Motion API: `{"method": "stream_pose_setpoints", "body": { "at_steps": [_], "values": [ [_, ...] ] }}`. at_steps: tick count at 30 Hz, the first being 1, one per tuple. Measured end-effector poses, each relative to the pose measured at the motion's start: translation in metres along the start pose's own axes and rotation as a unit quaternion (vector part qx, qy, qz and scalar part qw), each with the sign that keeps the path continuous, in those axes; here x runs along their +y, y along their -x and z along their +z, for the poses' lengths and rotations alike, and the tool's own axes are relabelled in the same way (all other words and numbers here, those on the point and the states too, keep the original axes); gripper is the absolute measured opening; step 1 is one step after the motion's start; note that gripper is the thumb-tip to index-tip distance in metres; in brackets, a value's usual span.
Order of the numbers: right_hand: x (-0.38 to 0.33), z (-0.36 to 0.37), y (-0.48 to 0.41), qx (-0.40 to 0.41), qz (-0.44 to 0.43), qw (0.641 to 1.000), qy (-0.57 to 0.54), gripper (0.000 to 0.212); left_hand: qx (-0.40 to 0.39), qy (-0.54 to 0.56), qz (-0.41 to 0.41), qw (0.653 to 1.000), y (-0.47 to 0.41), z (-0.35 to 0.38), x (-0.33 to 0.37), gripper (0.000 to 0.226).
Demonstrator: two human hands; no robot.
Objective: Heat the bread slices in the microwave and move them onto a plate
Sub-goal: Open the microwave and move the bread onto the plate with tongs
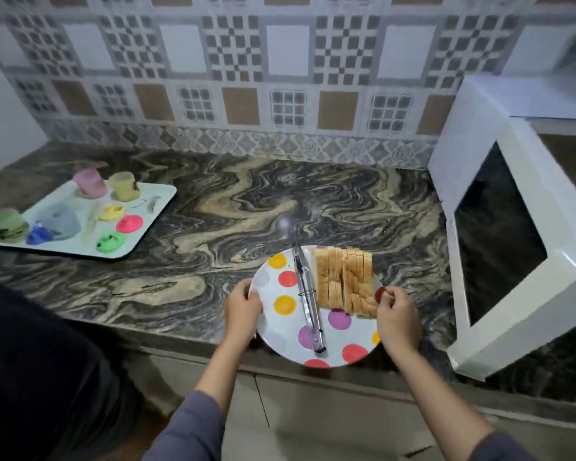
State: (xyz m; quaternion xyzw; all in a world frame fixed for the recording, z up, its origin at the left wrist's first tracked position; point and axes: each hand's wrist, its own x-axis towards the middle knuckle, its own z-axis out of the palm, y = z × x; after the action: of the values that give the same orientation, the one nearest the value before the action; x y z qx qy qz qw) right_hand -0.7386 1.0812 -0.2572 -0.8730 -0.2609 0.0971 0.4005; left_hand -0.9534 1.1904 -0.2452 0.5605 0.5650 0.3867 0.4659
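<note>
A person's left hand [243, 304] and right hand [398, 322] hold a round white plate with coloured polka dots [363, 329] at the front edge of a swirled dark marble bench [213, 211]. The left hand's fingers curl round the plate's left rim and the right hand pinches its right rim. A row of sliced white bread [345, 281] lies on the far right part of the plate, with a pair of metal tongs [308, 301] lying closed just to its left, tips pointing away from the person. Whether the plate rests on the bench or is lifted cannot be told. A white microwave with a dark window [499, 234] stands on the bench to the right. At far left, a white rectangular tray [77, 246] carries small pastel cups and lids.
</note>
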Motion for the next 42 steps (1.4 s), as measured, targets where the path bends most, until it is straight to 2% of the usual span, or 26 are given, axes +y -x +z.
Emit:
{"method": "stream_pose_setpoints", "body": {
  "at_steps": [5, 10, 14, 18, 21, 23, 25, 28, 31, 34, 36, 39, 42],
  "values": [
    [-0.007, 0.011, -0.037, -0.035, 0.019, 0.999, 0.03, 0.022, -0.019, -0.019, -0.025, 0.999, -0.039, 0.02, 0.002, 0.024],
    [-0.003, 0.016, -0.056, -0.06, 0.023, 0.996, 0.067, 0.015, -0.044, -0.049, -0.02, 0.998, -0.059, 0.034, 0.003, 0.026],
    [-0.006, 0.013, -0.061, -0.051, 0.031, 0.994, 0.093, 0.015, -0.044, -0.11, 0.005, 0.993, -0.068, 0.042, -0.003, 0.022],
    [-0.009, 0.006, -0.06, -0.038, 0.003, 0.991, 0.129, 0.018, -0.037, -0.145, 0.034, 0.988, -0.063, 0.044, 0.003, 0.017],
    [-0.009, 0.0, -0.058, -0.05, -0.017, 0.989, 0.138, 0.02, -0.048, -0.15, 0.061, 0.986, -0.062, 0.046, 0.002, 0.025],
    [-0.009, -0.005, -0.057, -0.066, -0.012, 0.988, 0.136, 0.024, -0.042, -0.178, 0.034, 0.983, -0.06, 0.049, 0.004, 0.028],
    [-0.013, -0.013, -0.052, -0.081, -0.006, 0.988, 0.128, 0.028, -0.017, -0.197, -0.002, 0.98, -0.052, 0.056, 0.014, 0.018],
    [-0.034, -0.036, -0.035, -0.075, -0.057, 0.993, 0.078, 0.031, -0.022, -0.179, 0.062, 0.982, -0.039, 0.074, 0.049, 0.041],
    [-0.07, -0.074, -0.01, -0.016, -0.184, 0.983, 0.007, 0.035, -0.057, -0.075, 0.172, 0.981, -0.026, 0.101, 0.096, 0.038],
    [-0.1, -0.122, 0.013, 0.116, -0.309, 0.944, -0.019, 0.033, -0.123, 0.041, 0.244, 0.961, -0.002, 0.126, 0.148, 0.031],
    [-0.109, -0.154, 0.024, 0.207, -0.355, 0.912, -0.01, 0.032, -0.18, 0.094, 0.276, 0.939, 0.013, 0.143, 0.175, 0.029],
    [-0.105, -0.188, 0.032, 0.295, -0.358, 0.884, 0.049, 0.031, -0.255, 0.141, 0.301, 0.908, 0.031, 0.172, 0.204, 0.025],
    [-0.084, -0.207, 0.029, 0.326, -0.307, 0.886, 0.12, 0.033, -0.317, 0.173, 0.308, 0.88, 0.053, 0.201, 0.223, 0.022]
  ]
}}
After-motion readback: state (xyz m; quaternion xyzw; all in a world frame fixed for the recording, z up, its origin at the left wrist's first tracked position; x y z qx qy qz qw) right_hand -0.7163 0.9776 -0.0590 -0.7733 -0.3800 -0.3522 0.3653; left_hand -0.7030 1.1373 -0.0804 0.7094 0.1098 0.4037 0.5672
